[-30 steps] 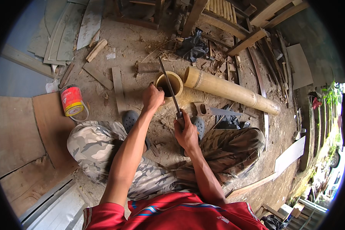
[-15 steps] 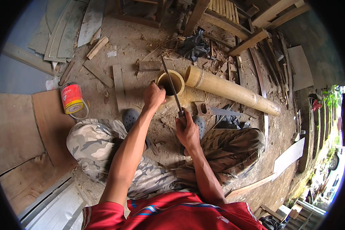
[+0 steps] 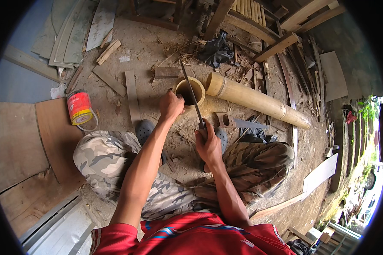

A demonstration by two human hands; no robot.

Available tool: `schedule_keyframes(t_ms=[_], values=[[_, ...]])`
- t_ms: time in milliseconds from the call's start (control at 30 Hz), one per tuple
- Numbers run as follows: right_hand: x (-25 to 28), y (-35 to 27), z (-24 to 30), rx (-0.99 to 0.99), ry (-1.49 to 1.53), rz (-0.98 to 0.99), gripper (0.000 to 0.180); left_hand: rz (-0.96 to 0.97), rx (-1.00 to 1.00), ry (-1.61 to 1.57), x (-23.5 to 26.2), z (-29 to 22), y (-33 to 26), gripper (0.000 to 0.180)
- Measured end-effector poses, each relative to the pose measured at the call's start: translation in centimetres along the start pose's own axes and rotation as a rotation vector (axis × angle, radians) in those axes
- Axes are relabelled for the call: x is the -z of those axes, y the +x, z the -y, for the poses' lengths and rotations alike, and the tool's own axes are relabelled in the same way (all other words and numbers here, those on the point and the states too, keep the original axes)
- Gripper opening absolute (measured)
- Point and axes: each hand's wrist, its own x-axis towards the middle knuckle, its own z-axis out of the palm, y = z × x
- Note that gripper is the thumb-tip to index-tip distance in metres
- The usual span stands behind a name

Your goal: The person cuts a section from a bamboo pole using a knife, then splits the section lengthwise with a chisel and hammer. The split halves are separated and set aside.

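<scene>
A short, wide bamboo section (image 3: pixel 202 90) stands upright on the ground between my feet, its hollow end facing up. My left hand (image 3: pixel 172 105) is closed on the near left of its rim, with the fingertips partly hidden. In my right hand (image 3: pixel 209 145) is the handle of a long knife (image 3: pixel 192 91) with a narrow dark blade. That blade slants up and leftward across the bamboo's opening, its tip past the far rim. Whether its edge bears on the rim is hard to make out.
A long bamboo pole (image 3: pixel 253 98) lies to the right, with a handsaw (image 3: pixel 242 123) nearer me. A red paint can (image 3: pixel 79 107) stands at the left. Wooden strips (image 3: pixel 132 95), a black plastic bag (image 3: pixel 217 50) and wooden frames (image 3: pixel 277 46) are farther off.
The knife has shifted very slightly toward me over the opening. My left hand keeps its place on the bamboo section.
</scene>
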Motion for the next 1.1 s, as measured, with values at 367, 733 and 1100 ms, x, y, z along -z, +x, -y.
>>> schedule_keyframes(t_ms=[367,733,1100], values=[[-0.01,-0.04,0.18,-0.003,-0.002,0.006,0.045,-0.004,-0.024,-0.015,-0.17,0.45,0.29,0.029],[-0.01,0.03,0.19,-0.007,-0.008,0.014,0.045,-0.016,-0.036,-0.028,-0.32,0.7,0.45,0.031],[0.6,0.49,-0.34,-0.042,-0.035,0.033,0.046,-0.001,-0.034,0.026,-0.27,0.84,0.78,0.03]])
